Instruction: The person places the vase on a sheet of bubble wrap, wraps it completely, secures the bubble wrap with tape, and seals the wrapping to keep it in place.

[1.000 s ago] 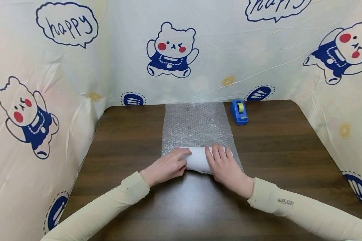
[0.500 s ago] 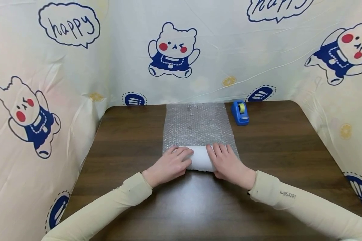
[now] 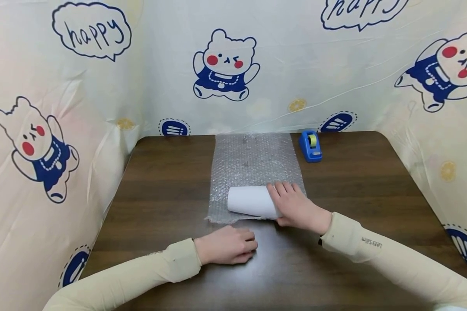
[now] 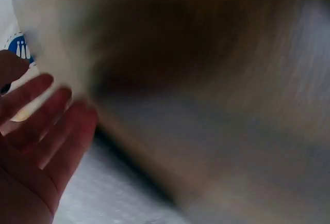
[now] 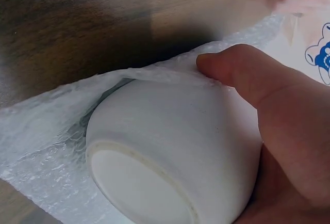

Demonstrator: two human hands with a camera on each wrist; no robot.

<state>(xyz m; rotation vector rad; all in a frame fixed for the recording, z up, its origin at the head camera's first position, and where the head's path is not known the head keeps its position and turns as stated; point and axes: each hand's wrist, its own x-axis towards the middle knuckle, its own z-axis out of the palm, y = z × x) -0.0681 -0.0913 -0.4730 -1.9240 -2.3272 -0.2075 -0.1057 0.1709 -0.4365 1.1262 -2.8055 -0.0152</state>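
Observation:
A white ceramic vase [image 3: 249, 201] lies on its side on a sheet of bubble wrap [image 3: 253, 155], close to the sheet's near edge. My right hand [image 3: 295, 209] grips the vase at its right end, fingers over the top. In the right wrist view the vase's round base [image 5: 139, 188] faces the camera, and the thumb [image 5: 232, 69] lies along the near edge of the wrap. My left hand [image 3: 229, 245] is over the brown table just in front of the wrap, holding nothing, its fingers loosely bent. The left wrist view is mostly blurred.
A blue tape dispenser [image 3: 310, 147] with yellow tape stands at the back, right of the bubble wrap. Printed cloth [image 3: 225, 65] hangs behind and at both sides of the brown wooden table [image 3: 171, 172].
My left hand has let go of the vase's left end and moved back toward the near side of the table. My right hand stays on the vase.

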